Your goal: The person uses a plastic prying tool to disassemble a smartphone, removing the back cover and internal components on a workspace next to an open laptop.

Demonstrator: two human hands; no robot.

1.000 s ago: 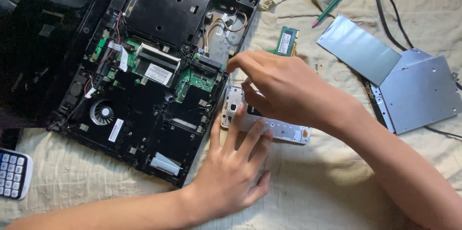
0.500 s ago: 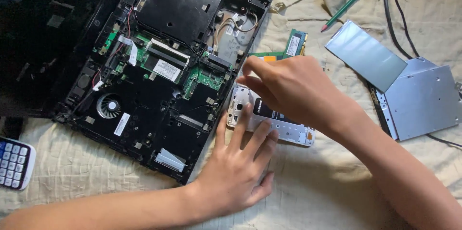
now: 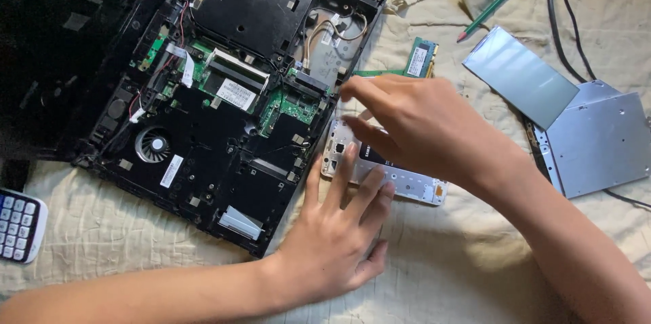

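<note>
Head camera looks down on my work: the black laptop base [image 3: 224,113] already lies opened, green boards and fan bare, its silver drive [image 3: 597,141] and a small green memory stick [image 3: 422,58] set aside on the cream cloth [image 3: 441,270]. What remains, I judge, is the white phone frame [image 3: 407,185] just beside the laptop. My left hand [image 3: 339,242] presses it flat, fingers spread; my right hand [image 3: 420,127] hovers over it, fingers loosely curled, gripping nothing I can see.

The right hand [image 3: 420,127] hides much of the white phone frame [image 3: 413,185] — calculator [image 3: 19,225] cut by the left edge.
</note>
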